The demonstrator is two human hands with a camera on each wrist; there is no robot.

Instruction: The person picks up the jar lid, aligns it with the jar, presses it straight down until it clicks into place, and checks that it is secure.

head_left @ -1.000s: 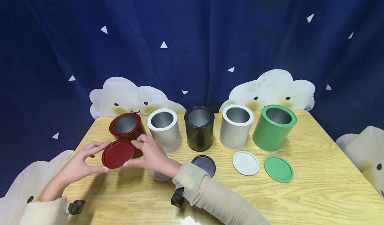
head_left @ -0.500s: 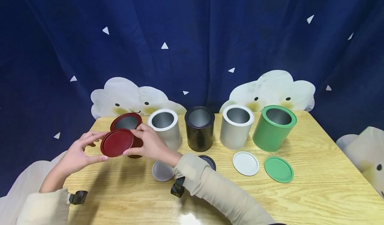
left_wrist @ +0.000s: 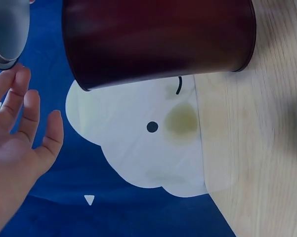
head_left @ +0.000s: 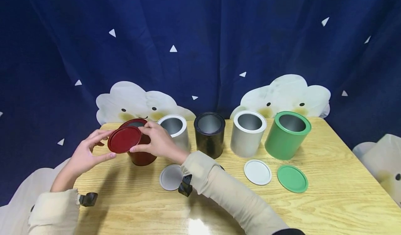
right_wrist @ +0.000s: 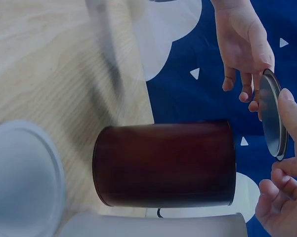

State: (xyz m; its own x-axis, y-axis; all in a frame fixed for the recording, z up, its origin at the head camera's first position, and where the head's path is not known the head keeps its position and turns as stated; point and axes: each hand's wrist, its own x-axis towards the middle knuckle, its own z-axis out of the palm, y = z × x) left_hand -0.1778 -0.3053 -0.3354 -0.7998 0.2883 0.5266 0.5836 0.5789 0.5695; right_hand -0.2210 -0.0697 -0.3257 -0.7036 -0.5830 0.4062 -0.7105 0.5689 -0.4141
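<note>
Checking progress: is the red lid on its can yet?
Not yet: both hands hold the red lid above the red can, whose mouth shows behind it.

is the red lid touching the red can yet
Apart. The right wrist view shows blue backdrop between the red lid and the red can.

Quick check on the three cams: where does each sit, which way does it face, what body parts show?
Head: worn on the head, looks forward and down at the table; both hands and sleeves show, holding the red lid over the red can.
Left wrist: beside the red can's wall; left hand shows.
Right wrist: side-on to the red can; both hands on the lid's edge.
Shared: all three show the red can.
</note>
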